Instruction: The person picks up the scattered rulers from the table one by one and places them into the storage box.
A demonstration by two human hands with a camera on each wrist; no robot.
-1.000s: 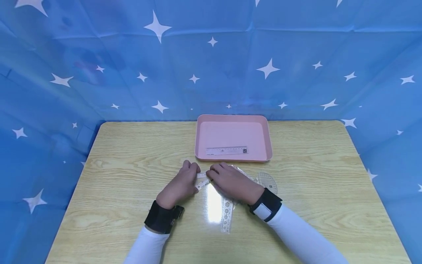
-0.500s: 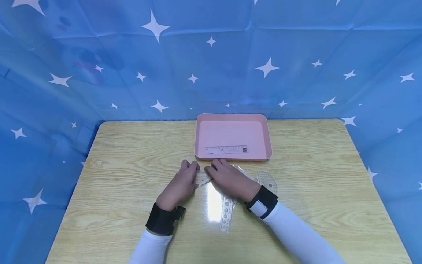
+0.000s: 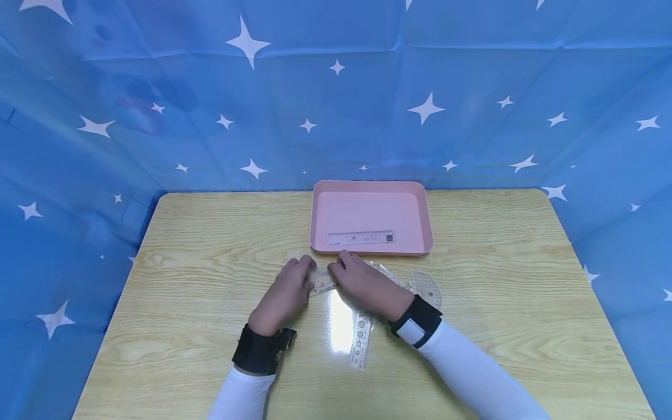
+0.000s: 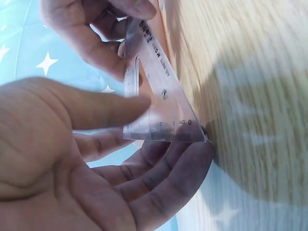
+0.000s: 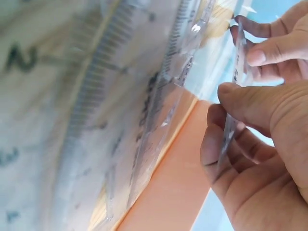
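"Where's the clear set square (image 4: 164, 94)?"

"Just off the near-left corner of the pink tray (image 3: 370, 254)."

"And how is it held?"

"The left hand (image 3: 285, 296) pinches its broad end, thumb across the face; the right hand (image 3: 371, 287) has thumb and fingers closed on its narrow tip."

"Why an end each?"

"Likely to steady thin plastic; whether it touches the worktop (image 3: 210, 251), I can't tell."
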